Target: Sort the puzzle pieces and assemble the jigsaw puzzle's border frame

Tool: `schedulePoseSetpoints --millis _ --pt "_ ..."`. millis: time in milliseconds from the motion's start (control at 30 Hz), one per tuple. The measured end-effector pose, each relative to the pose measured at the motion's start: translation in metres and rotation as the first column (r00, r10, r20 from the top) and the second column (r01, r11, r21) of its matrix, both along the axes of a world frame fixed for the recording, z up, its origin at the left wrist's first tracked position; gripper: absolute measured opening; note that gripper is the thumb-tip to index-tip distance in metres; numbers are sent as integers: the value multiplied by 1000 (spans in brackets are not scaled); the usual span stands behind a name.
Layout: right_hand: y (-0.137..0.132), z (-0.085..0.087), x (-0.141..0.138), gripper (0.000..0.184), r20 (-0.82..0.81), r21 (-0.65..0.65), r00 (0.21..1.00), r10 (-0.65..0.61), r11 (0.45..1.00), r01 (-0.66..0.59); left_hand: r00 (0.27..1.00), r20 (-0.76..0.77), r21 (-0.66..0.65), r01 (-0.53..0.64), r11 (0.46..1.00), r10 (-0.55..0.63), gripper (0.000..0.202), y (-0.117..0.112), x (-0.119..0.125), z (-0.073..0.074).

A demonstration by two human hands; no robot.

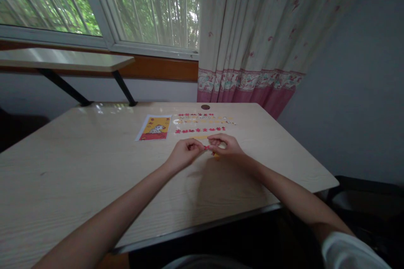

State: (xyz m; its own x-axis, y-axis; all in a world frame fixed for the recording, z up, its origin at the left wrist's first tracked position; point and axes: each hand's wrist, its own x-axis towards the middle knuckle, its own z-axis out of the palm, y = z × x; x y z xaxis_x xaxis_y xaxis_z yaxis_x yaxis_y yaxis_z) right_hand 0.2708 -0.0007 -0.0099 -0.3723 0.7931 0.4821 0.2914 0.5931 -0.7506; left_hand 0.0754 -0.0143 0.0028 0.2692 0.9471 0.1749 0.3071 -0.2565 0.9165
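Observation:
My left hand (187, 151) and my right hand (227, 145) meet above the table, fingertips pinched on small red jigsaw puzzle pieces (206, 147). Whether it is one piece or two joined ones I cannot tell. Close under my right hand lie a few yellow and dark pieces (216, 155), partly covered by it. Just beyond my fingers a yellow strip (199, 137) rests on the tabletop. Farther back, loose puzzle pieces are laid out in rows: a red row (200, 130), yellow and white rows (205, 121), and another red row (195, 114).
Left of the rows lies a printed picture (154, 128) of a spotted dog on yellow and red. The wooden table (94, 176) has a raised shelf (63, 59) at back left and a round cable hole (205, 107). A curtain (249, 50) hangs behind it.

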Motion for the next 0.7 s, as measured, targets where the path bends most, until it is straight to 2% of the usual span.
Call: schedulePoseSetpoints --millis 100,200,300,433,567,700 --pt "0 4 3 25 109 320 989 -102 945 63 995 94 -65 -37 997 43 16 3 0 0" --pt "0 6 5 23 201 453 964 -172 889 64 992 118 -79 -36 996 45 15 5 -1 -1" --pt "-1 5 6 21 257 495 936 -241 865 87 989 149 -80 3 997 9 14 6 -2 -4" --pt "-1 4 7 21 317 495 914 -253 866 68 981 193 -85 43 995 -26 15 7 -3 -8" --pt "-1 6 8 21 348 500 903 -251 865 48 985 167 -79 51 996 -37 18 7 -3 -8" --pt "-3 11 10 21 331 526 898 -291 846 80 991 128 -30 42 999 -38 22 7 -5 -8"
